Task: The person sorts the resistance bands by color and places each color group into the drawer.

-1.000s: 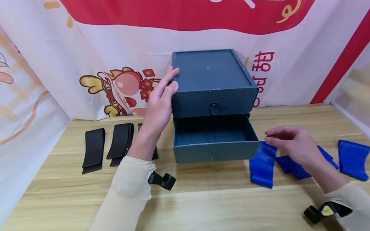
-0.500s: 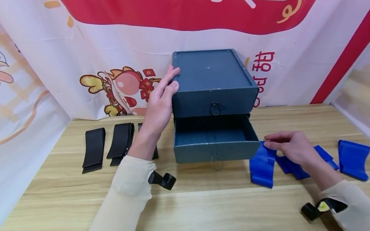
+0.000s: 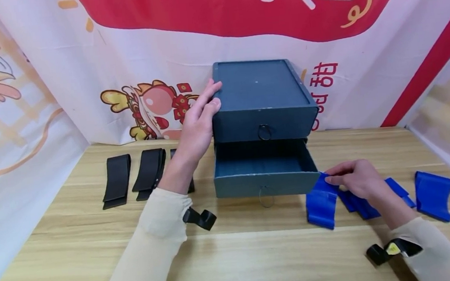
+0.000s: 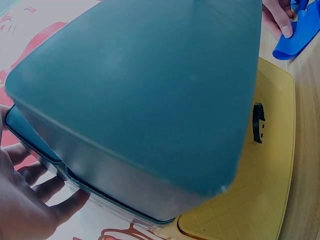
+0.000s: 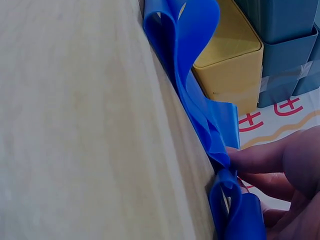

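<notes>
My left hand [image 3: 197, 127] rests against the upper left side of a dark blue drawer cabinet [image 3: 258, 85], its thumb and fingers at the top edge. In the left wrist view, the fingers [image 4: 47, 190] spread along the cabinet's side. The middle drawer [image 3: 267, 184] is pulled out, and its visible inside holds nothing. To the right, my right hand [image 3: 356, 180] pinches the upper end of a folded blue rubber band strip [image 3: 321, 206]. The right wrist view shows thumb and fingertips on the looped blue band [image 5: 197, 45].
Below the pulled-out drawer sits a yellow drawer [image 4: 272, 165] with a black handle. More blue bands [image 3: 363, 208] lie under the right hand, another blue band [image 3: 433, 195] farther right. Folded black strips [image 3: 116, 178] lie at left, one partly behind the left forearm. A printed curtain [image 3: 183, 45] hangs behind.
My right hand has come down onto the blue band strip and now pinches its upper end, which has bent over. The left hand stays on the cabinet. The head view has shifted slightly.
</notes>
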A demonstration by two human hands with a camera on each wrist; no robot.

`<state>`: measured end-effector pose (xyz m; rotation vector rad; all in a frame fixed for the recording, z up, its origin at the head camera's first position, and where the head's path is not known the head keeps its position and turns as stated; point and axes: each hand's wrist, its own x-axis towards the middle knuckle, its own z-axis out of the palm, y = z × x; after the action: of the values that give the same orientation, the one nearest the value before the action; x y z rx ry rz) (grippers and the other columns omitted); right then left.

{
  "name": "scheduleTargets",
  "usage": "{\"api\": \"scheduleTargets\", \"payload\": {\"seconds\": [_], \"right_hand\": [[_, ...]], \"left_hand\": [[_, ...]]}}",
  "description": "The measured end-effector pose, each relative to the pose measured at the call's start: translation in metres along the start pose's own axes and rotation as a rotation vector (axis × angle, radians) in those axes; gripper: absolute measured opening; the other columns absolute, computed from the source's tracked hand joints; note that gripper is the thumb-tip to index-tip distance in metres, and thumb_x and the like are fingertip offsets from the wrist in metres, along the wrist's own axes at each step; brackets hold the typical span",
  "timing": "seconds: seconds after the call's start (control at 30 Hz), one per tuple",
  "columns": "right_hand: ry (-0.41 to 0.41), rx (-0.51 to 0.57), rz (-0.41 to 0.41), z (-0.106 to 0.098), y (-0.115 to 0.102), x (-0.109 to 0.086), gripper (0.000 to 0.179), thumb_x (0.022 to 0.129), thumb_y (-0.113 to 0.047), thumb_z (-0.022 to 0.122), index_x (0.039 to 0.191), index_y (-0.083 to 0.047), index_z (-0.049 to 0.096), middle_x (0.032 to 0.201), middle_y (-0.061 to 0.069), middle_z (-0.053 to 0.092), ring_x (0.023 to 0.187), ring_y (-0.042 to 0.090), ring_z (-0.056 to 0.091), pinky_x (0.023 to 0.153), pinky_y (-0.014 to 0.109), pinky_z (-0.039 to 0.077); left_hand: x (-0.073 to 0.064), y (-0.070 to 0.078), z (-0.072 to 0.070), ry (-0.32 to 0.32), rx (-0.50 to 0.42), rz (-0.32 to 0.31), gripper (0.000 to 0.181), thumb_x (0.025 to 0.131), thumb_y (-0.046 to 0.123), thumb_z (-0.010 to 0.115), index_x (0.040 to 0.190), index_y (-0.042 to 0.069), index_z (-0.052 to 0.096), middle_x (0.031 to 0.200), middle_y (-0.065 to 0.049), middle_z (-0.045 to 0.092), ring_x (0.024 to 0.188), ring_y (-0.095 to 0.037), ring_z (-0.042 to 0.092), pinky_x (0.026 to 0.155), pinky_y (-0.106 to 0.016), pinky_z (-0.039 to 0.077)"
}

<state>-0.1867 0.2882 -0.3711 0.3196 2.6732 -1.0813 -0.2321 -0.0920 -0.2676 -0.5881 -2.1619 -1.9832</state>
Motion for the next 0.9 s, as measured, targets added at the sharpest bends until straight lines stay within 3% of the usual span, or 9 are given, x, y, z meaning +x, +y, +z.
{"api": "scheduleTargets", "payload": {"seconds": [0.1,0.27,0.5,0.6,0.77,0.9], "right_hand": [[-0.011,0.006,-0.01,-0.003,0.0,-0.003,0.044,0.105,-0.031,0.068,0.141,-0.006,0.067,0.143,0.026,0.061,0.116,0.038,0.053,0.09,0.044,0.048],[-0.004,0.029,-0.102,-0.009,-0.002,-0.008,0.044,0.106,-0.036,0.065,0.14,-0.008,0.067,0.133,0.019,0.067,0.107,0.031,0.057,0.081,0.033,0.051],[0.07,0.094,-0.198,-0.016,-0.008,-0.015,0.044,0.107,-0.042,0.063,0.139,-0.012,0.067,0.135,0.013,0.068,0.115,0.025,0.063,0.09,0.03,0.055],[0.116,0.109,-0.236,-0.019,-0.012,-0.019,0.045,0.106,-0.044,0.062,0.138,-0.013,0.067,0.129,0.002,0.07,0.111,0.016,0.065,0.092,0.028,0.055],[0.172,0.171,-0.291,-0.024,-0.017,-0.027,0.045,0.105,-0.044,0.064,0.137,-0.013,0.067,0.113,-0.022,0.068,0.103,0.002,0.066,0.086,0.014,0.054],[0.221,0.224,-0.335,-0.028,-0.021,-0.033,0.043,0.104,-0.041,0.066,0.137,-0.013,0.068,0.112,-0.026,0.069,0.101,0.001,0.067,0.084,0.01,0.054]], "left_hand": [[0.0,0.0,0.001,-0.005,0.0,0.001,0.049,0.114,0.034,0.042,0.162,0.025,0.045,0.176,0.018,0.024,0.163,-0.003,0.022,0.135,-0.039,0.024],[0.0,0.0,0.001,-0.003,0.006,-0.002,0.049,0.115,0.034,0.042,0.162,0.025,0.046,0.176,0.018,0.025,0.163,-0.003,0.022,0.134,-0.039,0.025],[0.0,0.0,0.001,0.004,0.011,-0.002,0.049,0.114,0.033,0.041,0.162,0.024,0.046,0.177,0.013,0.024,0.163,-0.004,0.021,0.135,-0.041,0.023],[0.0,0.0,0.0,0.007,0.011,0.003,0.049,0.114,0.033,0.041,0.162,0.023,0.046,0.177,0.012,0.024,0.163,-0.004,0.021,0.135,-0.04,0.022],[0.0,0.0,0.0,0.005,0.006,0.006,0.049,0.115,0.033,0.041,0.162,0.024,0.046,0.177,0.014,0.024,0.163,-0.004,0.022,0.135,-0.04,0.023],[0.0,0.0,0.001,0.003,0.006,0.01,0.049,0.115,0.033,0.041,0.163,0.024,0.045,0.177,0.016,0.024,0.163,-0.005,0.021,0.135,-0.041,0.023]]}}
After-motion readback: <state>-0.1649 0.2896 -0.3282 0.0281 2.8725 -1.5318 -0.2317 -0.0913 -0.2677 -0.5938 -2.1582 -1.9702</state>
